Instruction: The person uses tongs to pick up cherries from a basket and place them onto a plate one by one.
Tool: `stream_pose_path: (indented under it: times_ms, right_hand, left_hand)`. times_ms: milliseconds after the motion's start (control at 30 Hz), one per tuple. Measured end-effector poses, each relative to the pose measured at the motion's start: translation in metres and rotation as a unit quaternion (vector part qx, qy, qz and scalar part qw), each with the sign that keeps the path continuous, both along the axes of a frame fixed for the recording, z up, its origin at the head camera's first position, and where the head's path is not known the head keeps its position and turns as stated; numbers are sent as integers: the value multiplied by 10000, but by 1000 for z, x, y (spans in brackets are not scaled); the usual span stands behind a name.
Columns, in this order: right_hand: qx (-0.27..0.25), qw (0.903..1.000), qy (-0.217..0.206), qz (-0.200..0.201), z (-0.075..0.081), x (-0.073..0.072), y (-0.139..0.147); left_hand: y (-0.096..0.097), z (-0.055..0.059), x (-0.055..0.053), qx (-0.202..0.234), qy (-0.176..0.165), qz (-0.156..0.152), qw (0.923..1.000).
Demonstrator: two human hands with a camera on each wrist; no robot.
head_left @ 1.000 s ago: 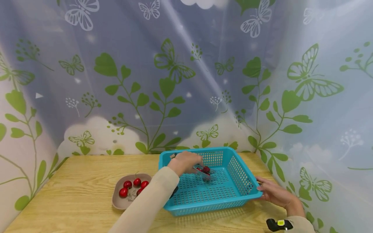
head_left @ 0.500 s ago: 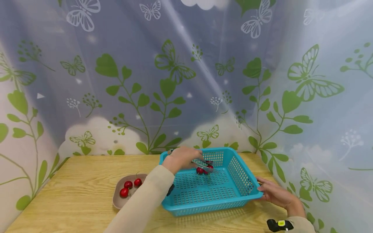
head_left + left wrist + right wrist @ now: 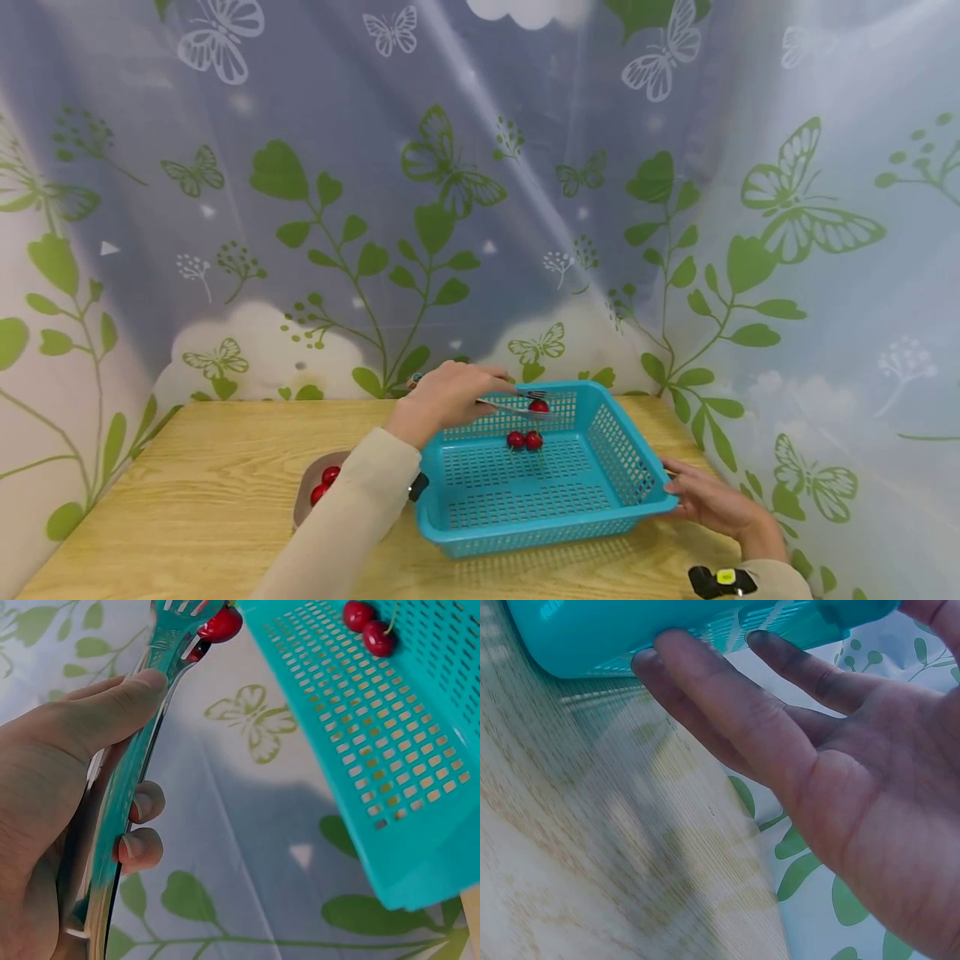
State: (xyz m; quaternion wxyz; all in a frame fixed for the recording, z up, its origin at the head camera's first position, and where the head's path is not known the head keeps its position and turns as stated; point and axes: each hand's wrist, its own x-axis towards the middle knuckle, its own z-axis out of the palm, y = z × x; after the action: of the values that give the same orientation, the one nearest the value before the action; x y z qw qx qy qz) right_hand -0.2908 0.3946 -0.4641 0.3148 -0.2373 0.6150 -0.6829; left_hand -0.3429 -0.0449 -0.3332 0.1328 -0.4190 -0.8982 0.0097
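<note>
My left hand point(image 3: 450, 396) grips metal serving tongs point(image 3: 498, 407) with fork-like ends, above the far left part of a blue plastic basket point(image 3: 525, 533). A red cherry point(image 3: 538, 407) sits between the tong ends, also seen in the left wrist view as a cherry point(image 3: 221, 625) beside the tines. Two cherries point(image 3: 380, 638) lie together on the basket floor. At the basket's near right corner, my right hand point(image 3: 708, 496) holds the rim, thumb on top. In the right wrist view its fingers point(image 3: 727, 697) reach along the basket's outside.
A brownish dish point(image 3: 302, 504) with cherries point(image 3: 318, 493) stands left of the basket, partly hidden by my left sleeve point(image 3: 345, 517). Beneath is a wooden table point(image 3: 187, 500). A patterned curtain point(image 3: 337, 275) rises behind and at the right.
My left hand has moved up and left, lifting the tongs with one cherry from the basket floor. Two cherries there are now uncovered. The right hand stays at the corner.
</note>
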Motion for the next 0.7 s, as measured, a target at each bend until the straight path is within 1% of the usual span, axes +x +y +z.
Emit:
stream_pose_path:
  times_ms: [100,233,333,433,600,700]
  right_hand:
    - [31,10000,-7,-2,1,1,0]
    - [112,9999,-58,-48,2,3,-1]
    - [166,9998,-62,-98,1,3,-1]
    - [169,9998,-60,-88,2,3,0]
    - [150,9998,-73,-59,3,2,-1]
    - [173,9998,-77,-63,3,2,-2]
  left_hand:
    - [-10,2,3,208,141,-122,9996]
    - [-22,4,8,374,232,-93,9990]
    - [-30,5,11,399,308,-44,9987]
    - [-39,5,13,518,386,-98,9979]
    - [-55,5,17,948,507,-212,9940]
    - [-64,6,19,1154,513,-227,9917]
